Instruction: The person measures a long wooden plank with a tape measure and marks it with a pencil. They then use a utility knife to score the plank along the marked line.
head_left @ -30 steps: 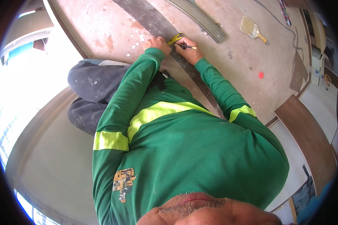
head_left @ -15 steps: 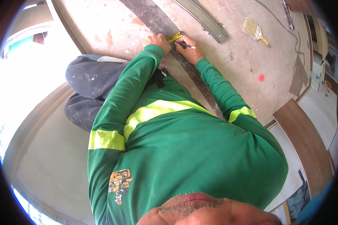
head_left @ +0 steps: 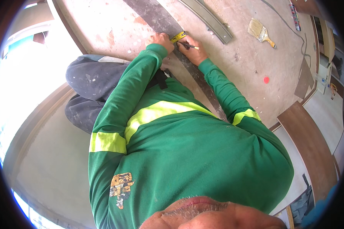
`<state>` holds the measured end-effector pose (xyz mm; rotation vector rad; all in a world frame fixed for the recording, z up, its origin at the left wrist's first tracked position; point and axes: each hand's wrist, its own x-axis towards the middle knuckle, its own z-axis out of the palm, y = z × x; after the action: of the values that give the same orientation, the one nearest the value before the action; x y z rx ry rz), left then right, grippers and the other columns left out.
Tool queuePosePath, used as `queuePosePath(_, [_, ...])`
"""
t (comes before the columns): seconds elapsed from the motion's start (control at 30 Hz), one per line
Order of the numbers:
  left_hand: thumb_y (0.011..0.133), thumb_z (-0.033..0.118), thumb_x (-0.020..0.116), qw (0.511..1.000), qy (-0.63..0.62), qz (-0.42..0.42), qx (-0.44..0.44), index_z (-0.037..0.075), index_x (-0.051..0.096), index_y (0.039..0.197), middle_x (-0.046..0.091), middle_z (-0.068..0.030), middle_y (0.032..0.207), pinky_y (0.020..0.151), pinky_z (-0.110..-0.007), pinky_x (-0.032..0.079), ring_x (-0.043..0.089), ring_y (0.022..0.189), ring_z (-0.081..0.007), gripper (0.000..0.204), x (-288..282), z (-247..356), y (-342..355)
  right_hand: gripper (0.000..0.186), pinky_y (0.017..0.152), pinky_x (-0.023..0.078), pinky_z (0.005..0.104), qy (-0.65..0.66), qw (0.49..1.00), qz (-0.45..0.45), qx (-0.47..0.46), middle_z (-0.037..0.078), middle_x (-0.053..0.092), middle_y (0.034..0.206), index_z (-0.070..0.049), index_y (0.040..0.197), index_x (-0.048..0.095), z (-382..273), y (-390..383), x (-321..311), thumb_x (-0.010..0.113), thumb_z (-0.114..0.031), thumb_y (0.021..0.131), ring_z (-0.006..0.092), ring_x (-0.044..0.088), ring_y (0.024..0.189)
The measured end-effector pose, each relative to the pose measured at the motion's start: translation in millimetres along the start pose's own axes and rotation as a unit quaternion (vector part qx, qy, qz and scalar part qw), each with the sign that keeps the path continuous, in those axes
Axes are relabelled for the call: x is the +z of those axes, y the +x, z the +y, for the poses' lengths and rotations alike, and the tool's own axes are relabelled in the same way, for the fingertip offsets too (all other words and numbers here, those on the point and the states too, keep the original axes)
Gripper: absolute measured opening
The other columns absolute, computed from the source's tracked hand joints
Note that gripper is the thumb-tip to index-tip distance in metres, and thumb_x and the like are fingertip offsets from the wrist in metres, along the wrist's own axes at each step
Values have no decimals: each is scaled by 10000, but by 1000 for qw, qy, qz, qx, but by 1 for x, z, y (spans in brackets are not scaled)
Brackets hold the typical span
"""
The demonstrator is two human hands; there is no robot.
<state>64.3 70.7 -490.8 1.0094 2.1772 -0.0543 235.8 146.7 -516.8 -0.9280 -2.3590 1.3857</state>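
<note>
A dark, dusty strip point(head_left: 153, 17) lies lengthwise on the floor under both hands. A yellow tape measure point(head_left: 178, 37) crosses it between them. My left hand point(head_left: 159, 42) has its fingers curled at the tape's left end, pressed on the strip. My right hand point(head_left: 193, 52) grips a thin dark pencil point(head_left: 194, 47) with a light end, its tip down on the strip just below the tape, and its fingers touch the tape's right end.
A long grey-green metal channel point(head_left: 210, 23) lies beside the strip. To the right are a paintbrush point(head_left: 262, 32), a cable point(head_left: 283, 21), a tube point(head_left: 294, 16), a red spot point(head_left: 266, 79) and brown boards point(head_left: 309, 145). My bent legs point(head_left: 93, 76) are at the left, near a bright opening.
Both hands stay almost in place on the tape and pencil, with only a slight shift. The view has moved a little, so the surroundings sit slightly differently in the picture.
</note>
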Motion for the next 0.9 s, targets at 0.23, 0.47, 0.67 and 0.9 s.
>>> queuePosePath(0.23, [852, 291, 671, 1000, -13, -14, -5, 82, 759, 1179, 711, -197, 1250, 1023, -467, 539, 649, 1228, -393, 398, 3, -4, 8, 220, 709, 566, 383, -5, 999, -17, 26, 159, 723, 863, -47, 1030, 668, 1, 0, 0, 771, -179, 887, 261, 724, 758])
queuePosePath(0.47, [850, 282, 664, 999, -25, -33, -3, 72, 757, 1180, 710, -204, 1248, 1034, -455, 536, 652, 1226, -388, 402, 8, -8, 16, 214, 712, 567, 377, -21, 999, -18, 19, 153, 725, 865, -43, 1028, 665, 0, 0, 0, 770, -176, 896, 239, 720, 751])
queuePosePath(0.67, [844, 294, 674, 1000, -8, -19, -1, 88, 757, 1192, 711, -202, 1245, 1032, -458, 536, 638, 1244, -398, 413, 12, -10, 18, 245, 731, 575, 409, 10, 999, -24, 41, 160, 744, 911, -55, 1065, 666, -3, 1, 2, 742, -212, 892, 315, 736, 808])
queuePosePath(0.9, [828, 279, 671, 999, -23, -24, -1, 62, 756, 1175, 707, -228, 1237, 1031, -458, 533, 652, 1219, -402, 419, 12, -9, 22, 250, 714, 571, 401, -26, 1000, -9, 2, 162, 734, 873, -53, 1054, 668, 6, 0, 4, 758, -212, 883, 302, 733, 774])
